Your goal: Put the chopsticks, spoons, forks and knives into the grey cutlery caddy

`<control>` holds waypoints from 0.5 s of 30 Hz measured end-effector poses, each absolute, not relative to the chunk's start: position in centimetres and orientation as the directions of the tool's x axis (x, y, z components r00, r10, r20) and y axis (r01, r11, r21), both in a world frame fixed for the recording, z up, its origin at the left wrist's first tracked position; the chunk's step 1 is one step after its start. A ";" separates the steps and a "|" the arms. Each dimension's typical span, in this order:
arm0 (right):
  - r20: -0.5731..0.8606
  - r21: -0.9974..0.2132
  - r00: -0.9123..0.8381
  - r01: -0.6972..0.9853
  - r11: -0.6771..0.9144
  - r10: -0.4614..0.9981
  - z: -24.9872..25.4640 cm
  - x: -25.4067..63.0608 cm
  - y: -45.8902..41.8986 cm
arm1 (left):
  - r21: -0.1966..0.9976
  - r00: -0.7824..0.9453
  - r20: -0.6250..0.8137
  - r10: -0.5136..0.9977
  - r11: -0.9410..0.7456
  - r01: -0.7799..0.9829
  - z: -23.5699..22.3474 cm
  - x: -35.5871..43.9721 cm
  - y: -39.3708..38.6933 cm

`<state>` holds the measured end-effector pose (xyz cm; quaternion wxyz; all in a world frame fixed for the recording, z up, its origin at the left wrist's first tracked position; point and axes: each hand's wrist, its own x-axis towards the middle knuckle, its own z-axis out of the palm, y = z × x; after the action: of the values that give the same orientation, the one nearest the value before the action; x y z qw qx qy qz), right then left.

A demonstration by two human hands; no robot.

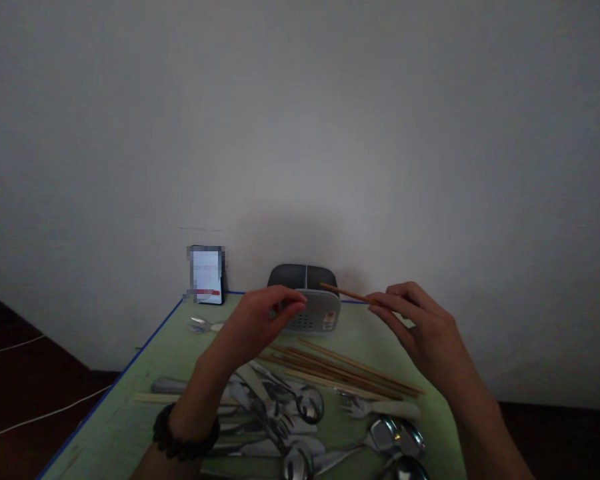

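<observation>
A thin brown chopstick [345, 292] is pinched between the thumb and fingers of my right hand [420, 327]. Its far end points left, over the mouth of a grey utensil holder [323, 303] with a dark, divided inside. My left hand [260, 320] is in front of the holder's left side, thumb and fingertips drawn together, and I see nothing between them. A dark beaded bracelet [185, 433] circles that wrist. Below both hands lies a bundle of wooden chopsticks [340, 370].
Metal spoons [310, 403], forks [360, 405] and other cutlery lie heaped at the near side of the green table [115, 413]. Another fork [200, 325] lies at the far left. A lit phone [207, 273] stands against the wall [300, 133] behind.
</observation>
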<state>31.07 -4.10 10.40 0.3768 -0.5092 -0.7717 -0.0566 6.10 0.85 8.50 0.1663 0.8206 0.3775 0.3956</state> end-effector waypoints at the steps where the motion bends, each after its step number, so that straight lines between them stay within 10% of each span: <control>1: 0.617 -0.320 -0.205 0.816 0.481 0.760 10.6 31.2 -4.2 | 0.571 0.449 0.477 0.756 -0.655 0.496 8.3 6.2 1.0; 10: 0.513 -0.611 -0.212 0.590 0.528 0.832 10.8 31.0 -4.7 | 0.583 0.665 0.135 0.734 -0.602 0.546 7.0 8.1 0.1; 15: 0.477 -0.859 -0.025 0.199 0.471 0.879 10.2 31.1 -4.3 | 0.591 0.772 0.136 0.621 -0.676 0.440 7.7 9.2 -1.1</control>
<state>31.13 -4.26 10.16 0.5612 -0.4156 -0.6486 0.3026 9.16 -1.10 7.70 0.2742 0.9004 0.2948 0.1652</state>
